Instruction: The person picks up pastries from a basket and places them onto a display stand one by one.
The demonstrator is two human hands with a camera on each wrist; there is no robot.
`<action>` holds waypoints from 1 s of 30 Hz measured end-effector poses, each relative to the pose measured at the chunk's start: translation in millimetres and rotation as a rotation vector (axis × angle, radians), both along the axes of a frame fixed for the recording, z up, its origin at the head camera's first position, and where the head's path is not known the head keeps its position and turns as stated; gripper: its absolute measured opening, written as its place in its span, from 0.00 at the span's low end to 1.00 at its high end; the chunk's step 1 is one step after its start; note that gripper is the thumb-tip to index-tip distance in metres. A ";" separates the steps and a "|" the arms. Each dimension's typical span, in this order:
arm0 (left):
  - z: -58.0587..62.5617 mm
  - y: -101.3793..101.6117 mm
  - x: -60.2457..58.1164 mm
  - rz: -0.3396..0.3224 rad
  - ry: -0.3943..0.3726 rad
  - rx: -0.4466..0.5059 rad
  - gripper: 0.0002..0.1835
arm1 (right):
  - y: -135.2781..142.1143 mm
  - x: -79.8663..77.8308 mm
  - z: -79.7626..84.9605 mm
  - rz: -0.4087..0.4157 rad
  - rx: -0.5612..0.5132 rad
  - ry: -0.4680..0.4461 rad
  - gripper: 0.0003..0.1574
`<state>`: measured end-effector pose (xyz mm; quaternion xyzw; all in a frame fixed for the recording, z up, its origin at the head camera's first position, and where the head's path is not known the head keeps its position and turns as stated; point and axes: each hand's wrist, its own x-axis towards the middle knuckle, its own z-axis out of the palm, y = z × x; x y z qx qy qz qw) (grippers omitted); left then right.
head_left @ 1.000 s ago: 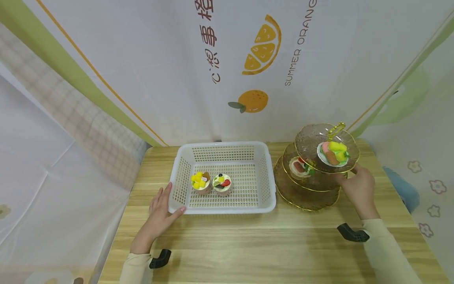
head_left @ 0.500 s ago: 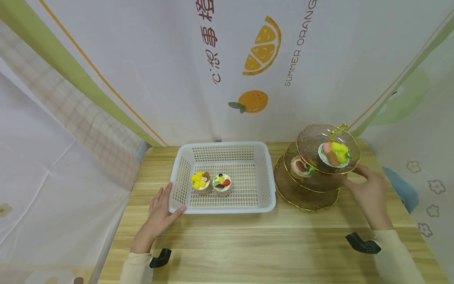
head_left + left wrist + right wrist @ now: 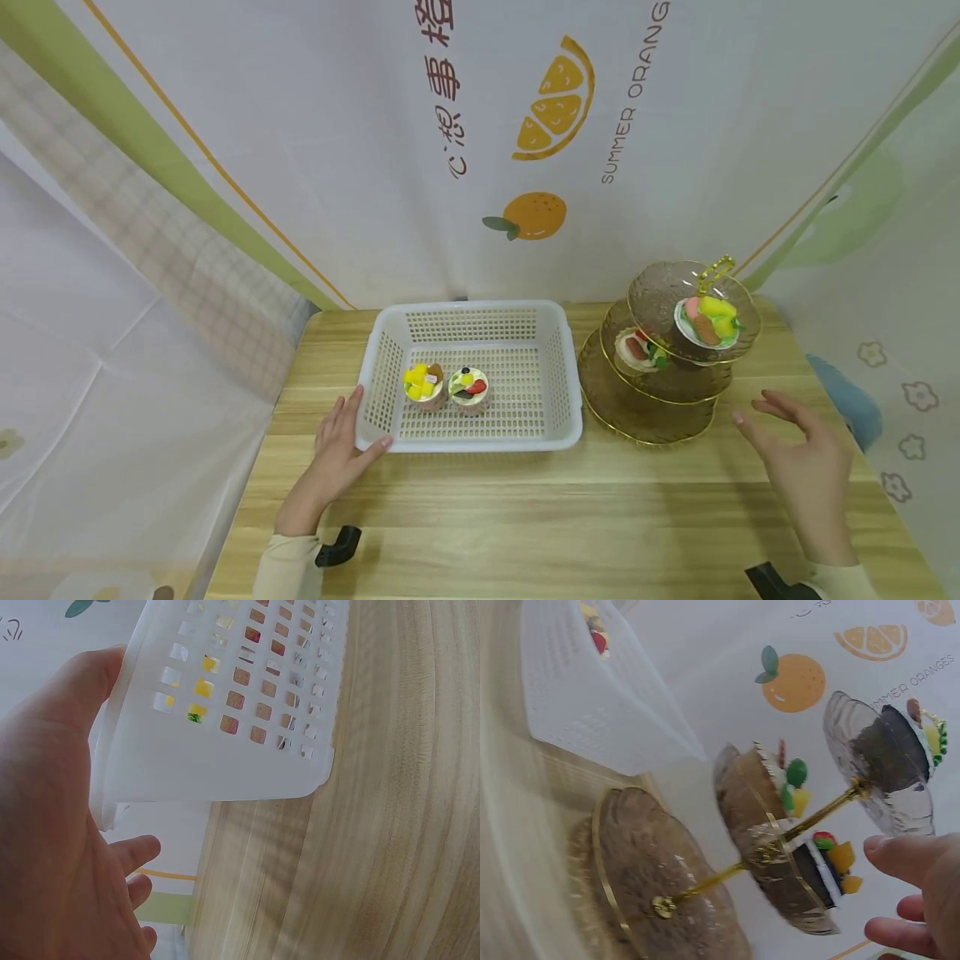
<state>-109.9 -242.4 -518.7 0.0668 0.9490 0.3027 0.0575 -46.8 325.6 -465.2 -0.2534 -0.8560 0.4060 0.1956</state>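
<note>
My left hand (image 3: 333,454) rests at the near left corner of a white plastic basket (image 3: 480,445), thumb on the front rim and fingers along its left side. Inside stand two toy cupcakes: one topped with yellow cubes (image 3: 423,383), the other with red and yellow fruit (image 3: 470,387). My right hand (image 3: 808,471) hovers at the right, apart from a three-tier gold-rimmed stand (image 3: 660,292), its fingers loosely bent around nothing. A dessert with pink and yellow pieces (image 3: 707,323) sits on the top tier. The middle tier bears a tart (image 3: 632,350) and, in the right wrist view, a dark-cupped dessert (image 3: 817,870).
The wooden table (image 3: 510,525) extends in front of basket and stand. A gold loop handle (image 3: 716,271) rises above the top tier. Behind hangs a white cloth (image 3: 337,125) printed with oranges and lettering.
My right hand has drawn back from between the stand's upper tiers, down and to the right, its fingers now free of the stand. The left hand and basket have stayed put.
</note>
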 end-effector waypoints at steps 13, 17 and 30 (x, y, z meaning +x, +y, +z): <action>0.0 0.0 -1.0 0.003 -0.011 -0.004 0.52 | -49.0 13.4 -27.3 0.206 -0.032 0.247 0.28; 1.3 0.2 -1.2 0.005 -0.015 -0.003 0.52 | -67.5 6.5 -34.3 0.393 -0.019 0.252 0.32; 0.4 -0.6 0.2 0.002 -0.002 0.005 0.52 | -135.2 -48.8 -24.3 0.790 0.041 0.259 0.36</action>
